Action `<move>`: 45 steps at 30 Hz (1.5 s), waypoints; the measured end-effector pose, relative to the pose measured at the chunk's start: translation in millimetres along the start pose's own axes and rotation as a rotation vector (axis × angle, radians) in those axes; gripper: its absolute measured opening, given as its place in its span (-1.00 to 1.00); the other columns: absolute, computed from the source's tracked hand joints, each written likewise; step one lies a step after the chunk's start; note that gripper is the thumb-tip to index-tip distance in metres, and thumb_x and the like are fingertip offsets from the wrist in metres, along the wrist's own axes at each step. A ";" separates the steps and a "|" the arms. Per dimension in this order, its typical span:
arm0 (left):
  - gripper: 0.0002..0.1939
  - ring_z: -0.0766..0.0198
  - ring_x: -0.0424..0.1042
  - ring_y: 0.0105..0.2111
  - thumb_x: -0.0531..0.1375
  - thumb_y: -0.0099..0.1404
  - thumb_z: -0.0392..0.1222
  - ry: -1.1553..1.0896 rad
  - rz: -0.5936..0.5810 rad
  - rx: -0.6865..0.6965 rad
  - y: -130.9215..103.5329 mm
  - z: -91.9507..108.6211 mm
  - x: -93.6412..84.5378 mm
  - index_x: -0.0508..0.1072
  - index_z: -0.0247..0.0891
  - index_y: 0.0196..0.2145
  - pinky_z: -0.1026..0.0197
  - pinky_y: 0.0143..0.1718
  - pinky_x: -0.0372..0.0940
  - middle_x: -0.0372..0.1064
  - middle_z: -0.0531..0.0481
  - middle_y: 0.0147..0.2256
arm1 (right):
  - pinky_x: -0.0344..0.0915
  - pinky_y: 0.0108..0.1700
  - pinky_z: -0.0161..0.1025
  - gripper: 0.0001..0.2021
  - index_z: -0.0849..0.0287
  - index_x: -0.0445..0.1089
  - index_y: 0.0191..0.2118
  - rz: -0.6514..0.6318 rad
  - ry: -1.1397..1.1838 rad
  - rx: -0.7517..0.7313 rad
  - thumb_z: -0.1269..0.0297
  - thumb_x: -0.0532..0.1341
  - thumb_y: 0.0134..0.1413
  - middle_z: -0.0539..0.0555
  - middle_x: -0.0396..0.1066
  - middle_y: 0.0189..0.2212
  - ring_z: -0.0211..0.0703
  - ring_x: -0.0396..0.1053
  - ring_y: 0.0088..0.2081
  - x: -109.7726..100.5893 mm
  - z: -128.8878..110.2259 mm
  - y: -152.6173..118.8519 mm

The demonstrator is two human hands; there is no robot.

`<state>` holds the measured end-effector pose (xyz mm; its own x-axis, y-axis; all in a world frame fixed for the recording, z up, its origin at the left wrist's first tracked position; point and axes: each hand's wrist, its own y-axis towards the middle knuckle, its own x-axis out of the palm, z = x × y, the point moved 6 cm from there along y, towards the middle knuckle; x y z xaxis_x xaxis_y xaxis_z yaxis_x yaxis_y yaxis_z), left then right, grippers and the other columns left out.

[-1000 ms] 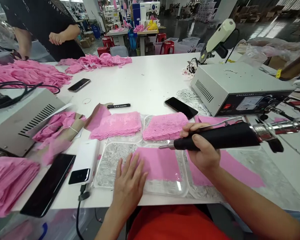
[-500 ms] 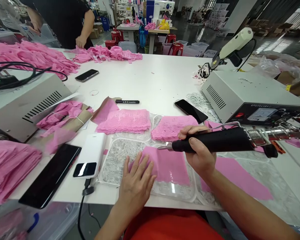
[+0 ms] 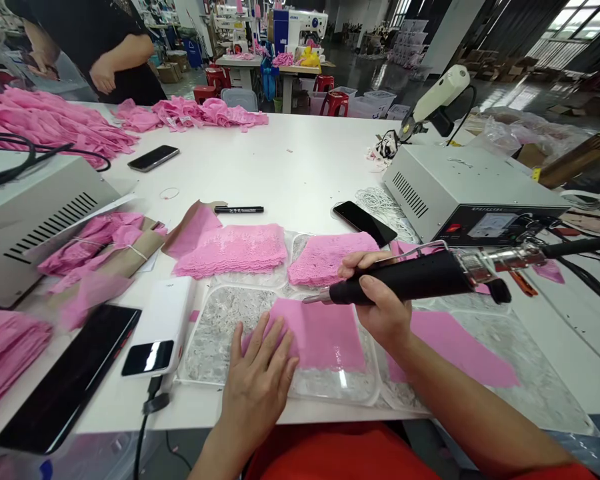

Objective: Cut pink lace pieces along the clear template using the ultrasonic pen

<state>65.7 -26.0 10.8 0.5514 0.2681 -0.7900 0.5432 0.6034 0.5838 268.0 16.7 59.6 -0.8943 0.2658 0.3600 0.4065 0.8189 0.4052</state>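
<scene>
My left hand [image 3: 260, 373] lies flat with fingers spread on the left part of a pink fabric piece [image 3: 330, 337], which rests on a clear plastic sheet [image 3: 213, 333]. My right hand [image 3: 385, 303] is wrapped around a black handheld tool [image 3: 410, 279] with a metal tip at its left end and a cable at its right. The tip points left, over the fabric's upper edge; whether it touches cannot be told. Behind lie a stack of pink lace pieces [image 3: 235, 250] and a second pink stack [image 3: 325, 257]. Another pink fabric piece [image 3: 455, 347] lies under my right forearm.
A grey control box [image 3: 475, 180] stands at right, another grey box [image 3: 45, 213] at left. A white power bank [image 3: 163, 313], a large black phone [image 3: 70, 377], a smaller phone [image 3: 365, 221] and a marker [image 3: 239, 209] lie about. Another person [image 3: 90, 53] stands across the table.
The whole view has shifted, with most things now further left. Both hands keep their places against the fabric. Across the table, the other person's hand has lifted off the pink cloth.
</scene>
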 end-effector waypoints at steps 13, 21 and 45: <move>-0.73 -0.04 0.25 0.18 0.13 0.36 -0.31 -0.011 0.004 0.003 0.4 0.4 -0.9 0.45 -0.30 -0.01 -0.22 0.28 -0.10 0.41 -0.14 0.06 | 0.38 -0.40 -0.21 -0.90 0.11 0.37 -0.38 0.056 0.021 0.022 0.33 0.27 -0.11 -0.01 0.38 -0.40 -0.27 0.35 -0.46 -21.1 -11.0 1.0; -0.74 -0.02 0.26 0.18 0.10 0.38 -0.30 -0.032 0.035 0.006 0.6 -0.3 -1.4 0.46 -0.30 -0.01 -0.21 0.28 -0.10 0.42 -0.15 0.05 | 0.40 -0.36 -0.21 -0.92 0.11 0.36 -0.37 0.030 0.009 0.007 0.33 0.26 -0.06 -0.03 0.39 -0.39 -0.29 0.36 -0.45 -17.1 -7.1 2.1; -0.75 0.01 0.21 0.21 0.09 0.39 -0.31 -0.033 0.053 0.026 1.9 -1.0 -2.2 0.46 -0.31 -0.03 -0.22 0.29 -0.11 0.41 -0.21 0.05 | 0.39 -0.34 -0.22 -0.90 0.11 0.35 -0.38 0.114 -0.028 0.032 0.33 0.27 -0.09 -0.03 0.37 -0.39 -0.29 0.35 -0.44 -41.4 -19.8 2.7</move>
<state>64.9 -24.6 13.5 0.6004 0.2743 -0.7512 0.5285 0.5689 0.6301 309.9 -2.2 62.4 -0.8479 0.3715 0.3782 0.4996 0.7985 0.3357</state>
